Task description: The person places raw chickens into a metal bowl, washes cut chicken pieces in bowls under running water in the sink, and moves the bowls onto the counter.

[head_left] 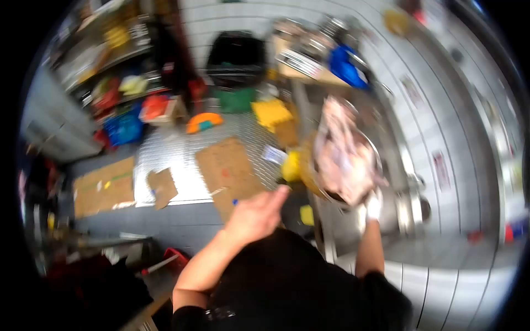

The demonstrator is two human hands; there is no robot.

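Observation:
A metal bowl (pixel 377 156) on the right is heaped with large pieces of raw, pale pink meat (pixel 345 160), one long piece pointing away from me. At the bowl's near right edge is my right hand (pixel 374 204) in a white glove, its fingers closed on the rim and partly hidden by the meat. My left hand (pixel 256 216) is bare and hangs in front of my body, left of the bowl. One finger stretches forward, the others look loosely bent, and nothing shows in it. Motion blurs both hands.
A steel sink counter (pixel 395 220) runs along the tiled wall at right. Beyond the bowl, a scale (pixel 300 62) and a blue bag (pixel 349 66) sit. On the floor lie cardboard (pixel 229 171) and a black bin (pixel 236 58). Loaded shelves (pixel 118 49) stand far left.

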